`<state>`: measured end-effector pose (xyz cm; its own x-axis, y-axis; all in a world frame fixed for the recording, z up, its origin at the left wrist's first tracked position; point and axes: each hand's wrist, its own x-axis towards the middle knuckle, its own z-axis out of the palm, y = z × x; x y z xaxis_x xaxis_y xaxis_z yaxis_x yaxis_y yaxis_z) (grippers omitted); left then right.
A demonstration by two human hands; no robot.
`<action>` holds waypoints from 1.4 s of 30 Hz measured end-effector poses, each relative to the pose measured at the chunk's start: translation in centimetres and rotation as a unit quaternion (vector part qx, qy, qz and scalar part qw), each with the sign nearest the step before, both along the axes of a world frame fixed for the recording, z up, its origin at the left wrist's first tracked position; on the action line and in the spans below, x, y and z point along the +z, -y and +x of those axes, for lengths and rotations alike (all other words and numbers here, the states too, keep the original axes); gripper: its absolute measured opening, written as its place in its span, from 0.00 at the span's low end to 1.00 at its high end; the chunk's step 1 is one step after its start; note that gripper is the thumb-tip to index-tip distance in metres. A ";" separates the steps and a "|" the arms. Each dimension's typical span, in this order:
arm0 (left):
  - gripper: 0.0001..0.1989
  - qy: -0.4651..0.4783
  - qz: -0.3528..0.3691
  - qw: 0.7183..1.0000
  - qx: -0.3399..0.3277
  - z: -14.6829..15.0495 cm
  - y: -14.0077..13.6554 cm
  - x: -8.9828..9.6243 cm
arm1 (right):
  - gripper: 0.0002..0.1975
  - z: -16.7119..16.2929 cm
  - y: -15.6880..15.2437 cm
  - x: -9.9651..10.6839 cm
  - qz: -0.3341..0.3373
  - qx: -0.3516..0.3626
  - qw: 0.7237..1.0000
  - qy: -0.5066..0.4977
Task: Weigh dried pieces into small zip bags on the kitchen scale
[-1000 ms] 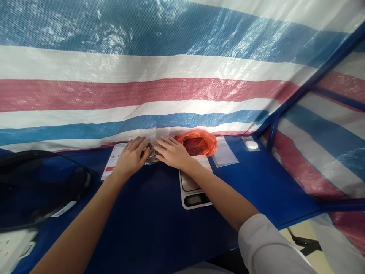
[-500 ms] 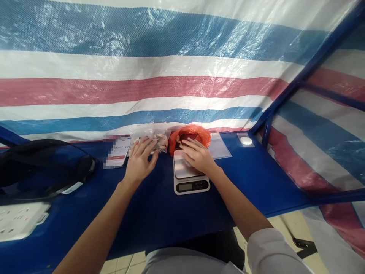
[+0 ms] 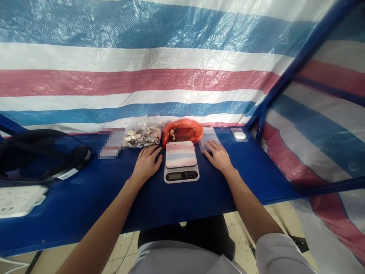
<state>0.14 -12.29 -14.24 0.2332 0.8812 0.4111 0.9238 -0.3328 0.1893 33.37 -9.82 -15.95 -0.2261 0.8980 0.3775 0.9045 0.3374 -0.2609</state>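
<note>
My left hand (image 3: 146, 161) lies flat with fingers apart on the blue table, left of a white digital kitchen scale (image 3: 181, 163). Just beyond its fingertips are clear plastic bags (image 3: 142, 136) filled with pale, dark-edged dried pieces, perhaps mushrooms. My right hand (image 3: 218, 155) rests open to the right of the scale, its fingers on a flat clear zip bag (image 3: 210, 134). Behind the scale sits an orange-red plastic bag (image 3: 196, 127) with its mouth rolled open and a few brownish pieces inside. Nothing lies on the scale's plate, which reflects the striped sheet.
A partly pixelated phone (image 3: 112, 144) lies left of the filled bags. Farther left are a black strapped headset (image 3: 71, 156) and a white power strip (image 3: 21, 201). A white oval object (image 3: 239, 135) sits at the back right. A striped tarp (image 3: 137, 82) hangs behind the blue table (image 3: 182, 201).
My right hand has moved right, from over the scale and orange-red bag to the flat zip bag. My left hand has drawn back from the filled bags onto the table.
</note>
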 end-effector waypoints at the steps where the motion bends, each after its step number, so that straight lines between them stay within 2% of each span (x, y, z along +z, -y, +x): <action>1: 0.24 -0.006 -0.016 1.000 0.005 0.0 -0.1 -0.2 | 0.21 0.0 0.0 -0.1 -0.006 0.000 1.000 0.007; 9: 0.28 -0.053 -0.082 0.994 0.042 0.2 0.2 -0.5 | 0.21 -0.6 0.4 -0.1 -0.030 -0.010 0.999 0.042; 35: 0.28 -0.043 -0.081 0.995 0.046 0.5 0.3 -0.5 | 0.20 -0.6 0.6 0.1 -0.010 -0.017 0.999 0.048; 42: 0.26 -0.037 -0.065 0.996 0.048 0.4 0.2 -0.9 | 0.21 0.6 -2.2 1.3 -0.028 -0.023 0.999 0.035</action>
